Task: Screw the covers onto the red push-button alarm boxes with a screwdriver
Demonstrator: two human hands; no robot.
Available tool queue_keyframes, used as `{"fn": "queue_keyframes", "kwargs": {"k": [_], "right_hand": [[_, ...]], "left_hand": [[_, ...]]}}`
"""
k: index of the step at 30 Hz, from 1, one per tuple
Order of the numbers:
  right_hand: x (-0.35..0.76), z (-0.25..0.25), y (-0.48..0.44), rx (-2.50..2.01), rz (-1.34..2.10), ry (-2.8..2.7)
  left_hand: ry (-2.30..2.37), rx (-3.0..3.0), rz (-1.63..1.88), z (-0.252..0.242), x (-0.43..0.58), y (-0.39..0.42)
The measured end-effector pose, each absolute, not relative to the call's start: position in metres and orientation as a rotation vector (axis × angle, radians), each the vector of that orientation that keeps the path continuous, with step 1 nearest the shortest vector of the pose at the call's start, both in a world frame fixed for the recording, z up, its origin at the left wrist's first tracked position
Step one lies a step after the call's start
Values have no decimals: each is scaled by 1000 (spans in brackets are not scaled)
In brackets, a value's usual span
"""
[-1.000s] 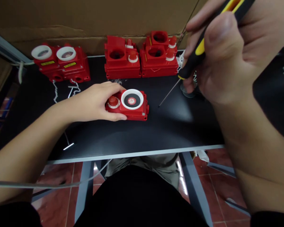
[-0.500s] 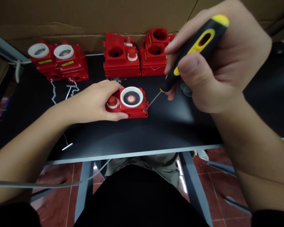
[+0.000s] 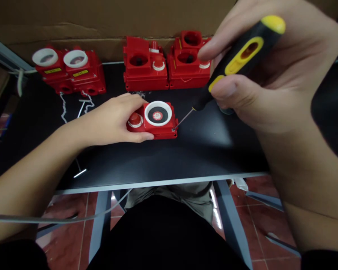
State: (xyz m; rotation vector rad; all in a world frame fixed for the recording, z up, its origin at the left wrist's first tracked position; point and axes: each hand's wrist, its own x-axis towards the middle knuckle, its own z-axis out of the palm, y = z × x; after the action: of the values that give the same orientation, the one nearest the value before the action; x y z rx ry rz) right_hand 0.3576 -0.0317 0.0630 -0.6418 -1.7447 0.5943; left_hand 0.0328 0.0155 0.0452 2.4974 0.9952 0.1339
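A small red box [image 3: 160, 132] lies on the black table, with a white ring [image 3: 158, 113] around a dark disc and a red knob [image 3: 135, 119] on top. Around its left end my left hand [image 3: 121, 119] is wrapped, thumb along the near side. My right hand [image 3: 259, 71] grips a black and yellow screwdriver [image 3: 231, 63] by its handle, tilted, its thin shaft running down to the left. The tip meets the screw at the box's near right corner.
Two red units with white rings [image 3: 76, 59] stand at the back left. More red housings [image 3: 146, 78] stand along the cardboard wall [image 3: 107, 30]. A T-shaped metal tool [image 3: 80, 173] lies partly under my left forearm. A pale cable [image 3: 73, 220] crosses low in front.
My right hand and the screwdriver handle have shifted slightly right, and the grip has turned a little. The red box appears slightly further right and up, still in my left hand.
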Motion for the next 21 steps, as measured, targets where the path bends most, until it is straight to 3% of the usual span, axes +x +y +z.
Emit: {"fn": "queue_keyframes", "kwargs": {"k": [6, 12, 17, 21], "right_hand": [[350, 69, -28, -489, 906, -1663], [354, 71, -48, -661, 750, -1736], [352, 69, -42, -483, 1034, -1747], [348, 66, -38, -466, 1035, -1691]], "left_hand": [[972, 2488, 168, 43, 32, 15], [969, 2498, 192, 42, 32, 16], [967, 2487, 156, 45, 34, 15], [949, 2493, 169, 45, 34, 15]]}}
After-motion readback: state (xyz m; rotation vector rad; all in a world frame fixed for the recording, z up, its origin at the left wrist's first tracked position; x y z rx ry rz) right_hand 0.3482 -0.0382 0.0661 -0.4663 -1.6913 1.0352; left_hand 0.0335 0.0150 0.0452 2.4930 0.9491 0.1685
